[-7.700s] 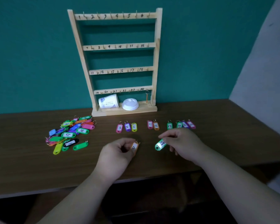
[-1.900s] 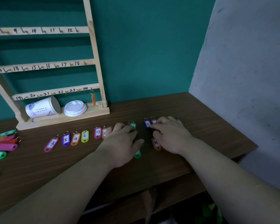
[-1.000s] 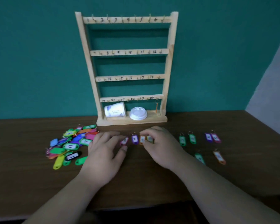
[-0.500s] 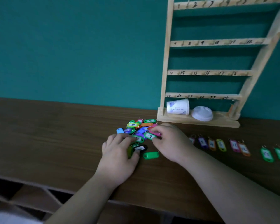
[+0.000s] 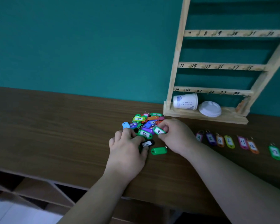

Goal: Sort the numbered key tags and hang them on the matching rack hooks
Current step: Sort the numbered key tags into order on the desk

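Two hands have left the sorted row (image 5: 220,140), where they were a second ago, and now work the pile (image 5: 145,123) of loose tags on the desk (image 5: 55,126), just left of the rack's (image 5: 176,62) base. The left hand (image 5: 128,151) lies on the pile's near edge with fingers bent and thumb against the black tag (image 5: 147,143); whether it grips anything I cannot tell. The right hand (image 5: 176,138) pinches green tag 18 (image 5: 159,131) at the pile's rack side, much as it did half a second ago. Sorting is therefore unfinished, and 18 probably joins the row in front of the rack next.
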